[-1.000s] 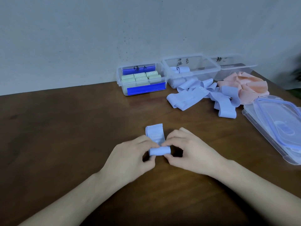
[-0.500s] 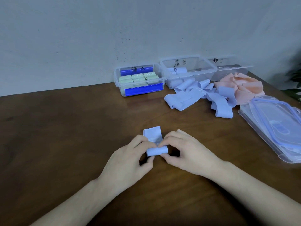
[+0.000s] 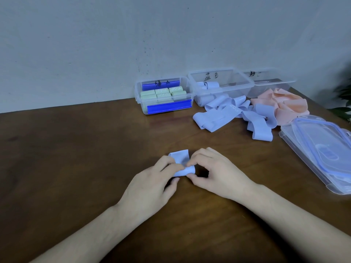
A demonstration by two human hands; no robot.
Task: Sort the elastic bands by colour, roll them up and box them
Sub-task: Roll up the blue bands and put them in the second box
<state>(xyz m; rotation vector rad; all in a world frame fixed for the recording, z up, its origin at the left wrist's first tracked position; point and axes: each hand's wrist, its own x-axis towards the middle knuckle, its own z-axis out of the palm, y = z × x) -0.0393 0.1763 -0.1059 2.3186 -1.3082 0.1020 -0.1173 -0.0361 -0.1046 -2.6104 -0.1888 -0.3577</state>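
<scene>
A light blue elastic band [image 3: 181, 161] lies on the brown table, its near end rolled into a small cylinder. My left hand [image 3: 152, 186] and my right hand [image 3: 214, 173] pinch that roll from either side with thumbs and fingertips. A short flat tail of the band sticks out beyond the fingers. Loose blue bands [image 3: 229, 115] lie in a heap at the back right, next to a pile of pink bands [image 3: 284, 105]. The left clear box [image 3: 144, 107] holds several green rolls [image 3: 163, 93]. The middle clear box [image 3: 222, 80] holds blue rolls.
A third clear box [image 3: 273, 84] stands at the far right against the wall. Clear lids with blue seals [image 3: 322, 150] are stacked at the table's right edge. A grey wall closes the back. A plant's leaves [image 3: 343, 103] show at the right border.
The roll has grown a little and the flat tail of the band has become shorter. Both hands stay in nearly the same place.
</scene>
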